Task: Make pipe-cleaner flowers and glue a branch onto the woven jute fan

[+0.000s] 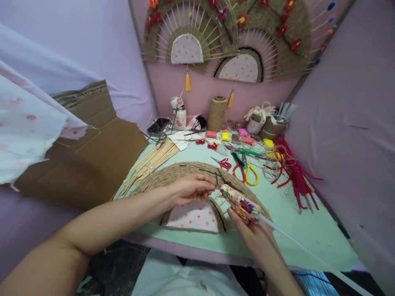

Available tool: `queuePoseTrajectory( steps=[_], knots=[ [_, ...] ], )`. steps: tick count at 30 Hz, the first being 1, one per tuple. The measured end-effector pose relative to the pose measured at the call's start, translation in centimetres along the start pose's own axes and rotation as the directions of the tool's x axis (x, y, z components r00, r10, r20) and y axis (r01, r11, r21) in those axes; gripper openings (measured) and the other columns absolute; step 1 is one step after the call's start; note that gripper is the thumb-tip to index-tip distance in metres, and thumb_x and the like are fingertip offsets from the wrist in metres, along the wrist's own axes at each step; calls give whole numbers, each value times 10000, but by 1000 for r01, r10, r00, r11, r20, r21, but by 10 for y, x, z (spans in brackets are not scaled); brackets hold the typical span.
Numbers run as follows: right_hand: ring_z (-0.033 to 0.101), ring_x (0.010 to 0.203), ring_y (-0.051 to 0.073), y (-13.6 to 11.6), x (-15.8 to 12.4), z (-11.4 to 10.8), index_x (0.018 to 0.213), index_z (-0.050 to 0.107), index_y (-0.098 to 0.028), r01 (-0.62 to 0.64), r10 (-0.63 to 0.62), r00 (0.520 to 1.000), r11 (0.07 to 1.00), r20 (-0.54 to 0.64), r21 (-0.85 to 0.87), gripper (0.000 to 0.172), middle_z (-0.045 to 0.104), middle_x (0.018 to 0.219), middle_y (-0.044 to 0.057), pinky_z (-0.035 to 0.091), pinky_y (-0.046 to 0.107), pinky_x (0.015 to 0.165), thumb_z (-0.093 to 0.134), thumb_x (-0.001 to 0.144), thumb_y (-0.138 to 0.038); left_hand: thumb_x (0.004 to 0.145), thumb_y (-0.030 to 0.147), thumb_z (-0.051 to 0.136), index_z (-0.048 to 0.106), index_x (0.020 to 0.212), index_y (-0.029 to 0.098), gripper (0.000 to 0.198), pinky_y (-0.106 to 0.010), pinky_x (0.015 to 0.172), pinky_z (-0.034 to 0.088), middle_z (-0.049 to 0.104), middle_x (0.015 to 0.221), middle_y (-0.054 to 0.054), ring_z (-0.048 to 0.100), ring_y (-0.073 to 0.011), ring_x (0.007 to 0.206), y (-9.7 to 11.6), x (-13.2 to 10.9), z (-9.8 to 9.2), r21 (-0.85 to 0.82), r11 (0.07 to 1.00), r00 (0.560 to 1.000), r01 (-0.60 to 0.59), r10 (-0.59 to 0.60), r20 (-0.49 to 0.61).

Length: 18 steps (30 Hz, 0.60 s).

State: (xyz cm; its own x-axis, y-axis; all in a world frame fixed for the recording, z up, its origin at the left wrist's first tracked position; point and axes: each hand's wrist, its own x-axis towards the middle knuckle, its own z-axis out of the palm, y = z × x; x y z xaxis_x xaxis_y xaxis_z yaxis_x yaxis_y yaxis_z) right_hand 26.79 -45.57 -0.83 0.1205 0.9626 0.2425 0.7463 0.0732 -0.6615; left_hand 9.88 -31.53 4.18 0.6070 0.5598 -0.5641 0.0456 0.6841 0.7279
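My right hand grips a floral-patterned glue gun, with a long white glue stick running out of its back. The gun's tip points left, close to the fingers of my left hand. Those fingers pinch a short, thin dark twig near the nozzle. Beneath both hands lies a fan-shaped piece with a twine-wrapped outer arch. Its inner half-circle is white with pink dots and edged by a dark line. More dark twig lies along the right part of the arch.
Red-handled scissors, larger orange-and-yellow scissors and green pliers lie behind the fan. Bamboo sticks are at left, before a cardboard sheet. A twine spool, clay packets and red strips sit farther back and right.
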Motion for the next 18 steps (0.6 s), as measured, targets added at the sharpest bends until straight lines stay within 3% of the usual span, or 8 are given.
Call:
queuePoseTrajectory(
  steps=[3, 18],
  knots=[
    [618, 1091, 233, -2, 1, -1, 1105, 673, -243, -40, 40, 999, 999, 22, 0, 350, 679, 1141, 36, 514, 359, 914, 445, 869, -363, 561, 131, 800, 618, 716, 126, 239, -190, 561, 425, 603, 571, 17, 533, -54, 515, -1, 1, 0, 3, 1000, 1000, -3, 3, 3],
    [645, 1020, 234, 6, -1, 2, 1086, 673, -286, 3, -2, 1000, 999, -13, 43, 346, 700, 1088, 24, 516, 350, 901, 470, 832, -405, 536, 162, 828, 622, 712, 130, 272, -200, 538, 407, 598, 568, 19, 522, -60, 508, -3, 1, -3, 11, 1000, 1000, -10, 10, 21]
  ],
)
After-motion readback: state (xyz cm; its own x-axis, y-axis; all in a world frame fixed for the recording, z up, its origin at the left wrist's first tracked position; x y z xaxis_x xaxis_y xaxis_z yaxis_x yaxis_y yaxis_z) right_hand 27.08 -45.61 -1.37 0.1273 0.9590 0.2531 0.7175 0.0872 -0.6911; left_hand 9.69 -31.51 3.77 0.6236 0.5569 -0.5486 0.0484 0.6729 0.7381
